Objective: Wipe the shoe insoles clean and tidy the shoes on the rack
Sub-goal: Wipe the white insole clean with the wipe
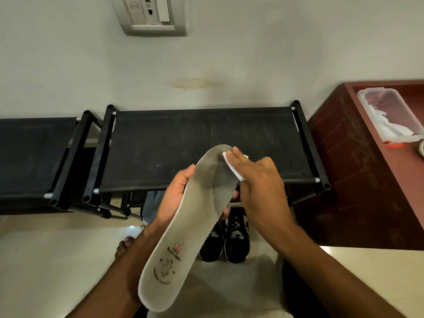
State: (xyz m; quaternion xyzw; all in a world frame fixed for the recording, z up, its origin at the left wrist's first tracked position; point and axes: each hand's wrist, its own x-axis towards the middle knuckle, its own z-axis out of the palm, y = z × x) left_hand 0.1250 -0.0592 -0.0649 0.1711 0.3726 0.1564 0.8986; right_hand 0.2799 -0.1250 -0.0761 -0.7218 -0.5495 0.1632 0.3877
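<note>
A long grey-white insole (183, 237) with a dark stain near its toe and a printed logo at the heel is held up in front of the black shoe rack (202, 145). My left hand (174, 198) grips the insole from underneath at its middle, thumb on the left edge. My right hand (259, 182) presses a folded white wipe (231, 166) against the toe end with straight fingers. A pair of black sneakers (226, 242) stands on the floor below the rack.
A second black rack (34, 157) stands to the left. A dark red cabinet (367, 168) on the right carries a clear plastic box (390, 115) with white wipes inside. A wall socket (151, 14) is above. My bare foot (125, 246) rests on the pale tiled floor.
</note>
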